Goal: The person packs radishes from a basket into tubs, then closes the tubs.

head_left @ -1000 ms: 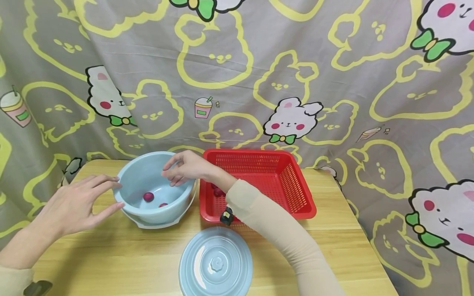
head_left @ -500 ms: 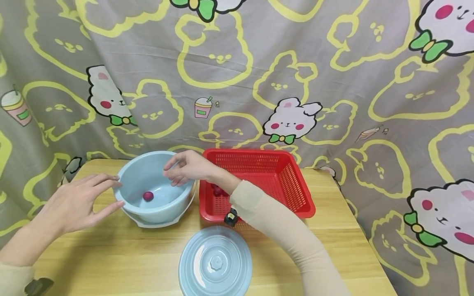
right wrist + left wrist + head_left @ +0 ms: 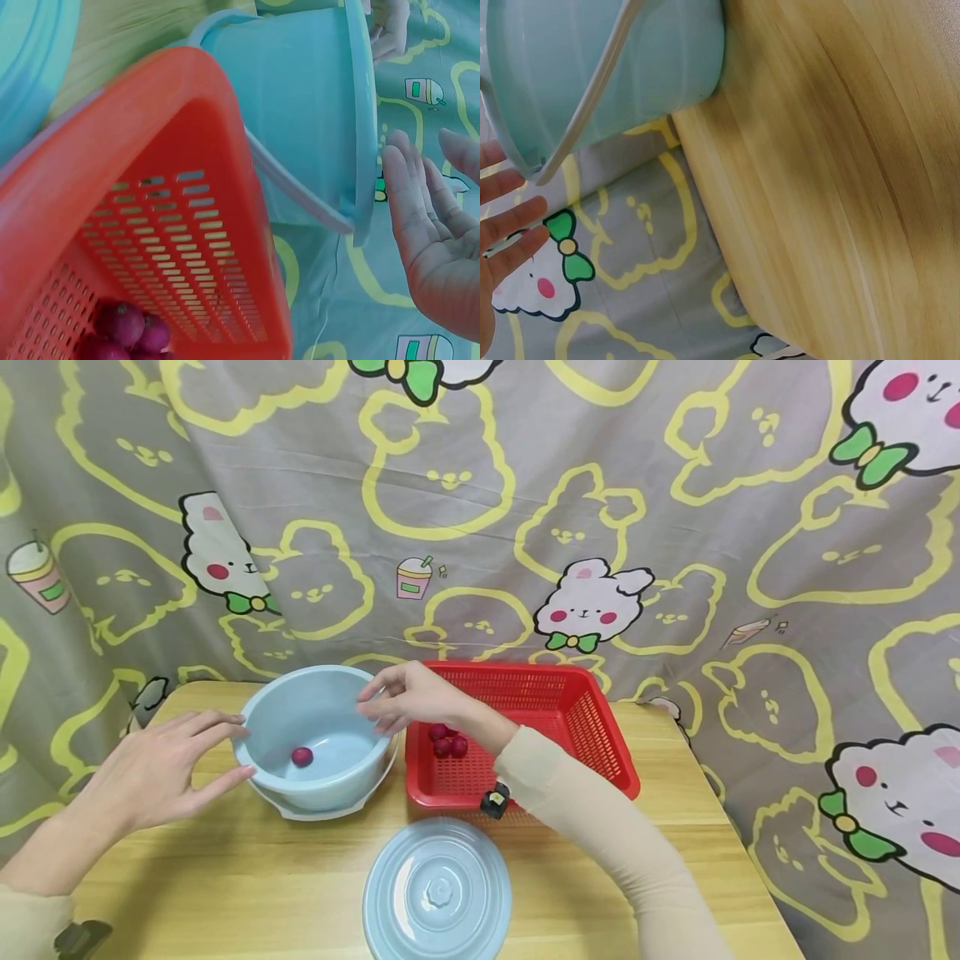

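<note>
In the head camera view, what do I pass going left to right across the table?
Bare left hand, round light-blue plastic bucket, round light-blue plastic lid, red rectangular perforated plastic basket.

Upright blue bucket (image 3: 303,714) holds one apparent radish (image 3: 302,757).

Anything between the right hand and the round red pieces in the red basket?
Only the basket's left rim, with the right hand held higher; nothing else visible blocks the round red pieces.

Blue bucket (image 3: 311,714): open from above, left hand (image 3: 153,772) and right hand (image 3: 412,695) at opposite sides
Red basket (image 3: 597,739): walls just beside bucket
Curtain (image 3: 300,477): bars the rear
</note>
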A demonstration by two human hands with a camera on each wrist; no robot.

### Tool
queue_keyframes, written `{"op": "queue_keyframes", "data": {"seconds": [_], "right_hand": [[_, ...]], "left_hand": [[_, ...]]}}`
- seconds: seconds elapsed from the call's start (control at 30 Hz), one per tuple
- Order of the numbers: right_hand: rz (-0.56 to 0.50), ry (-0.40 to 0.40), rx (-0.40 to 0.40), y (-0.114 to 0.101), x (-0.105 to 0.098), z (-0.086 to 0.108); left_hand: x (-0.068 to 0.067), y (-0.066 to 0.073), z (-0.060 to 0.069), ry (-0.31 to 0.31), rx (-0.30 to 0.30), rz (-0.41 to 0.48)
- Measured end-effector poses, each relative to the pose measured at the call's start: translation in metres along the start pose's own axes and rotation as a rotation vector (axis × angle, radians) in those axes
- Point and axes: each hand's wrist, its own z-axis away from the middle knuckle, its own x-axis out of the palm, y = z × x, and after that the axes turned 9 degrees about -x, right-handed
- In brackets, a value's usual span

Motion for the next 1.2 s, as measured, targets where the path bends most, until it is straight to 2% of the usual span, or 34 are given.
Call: {"op": "queue_keyframes", "data": {"seconds": [0.17,0.43,0.7,0.9,1.2], "right_hand": [[0.012,0.023,-0.002,0.001,-0.008,0.008],[0.039,0.067,0.048,0.007,-0.022,0.017],[0.072,0.092,0.062,0.015,-0.039,0.027],[0.112,0.116,0.103,0.027,-0.051,0.031],[0.098,0.153,0.177,0.054,-0.067,0.032]], "left_hand": [[0.000,0.000,-0.001,0.000,0.000,0.001],[0.000,-0.001,-0.001,0.006,0.004,0.000],[0.001,-0.001,-0.001,0.014,0.009,-0.004],[0.000,0.000,-0.002,0.015,0.013,-0.008],[0.000,0.000,-0.001,0.017,0.021,-0.008]]}}
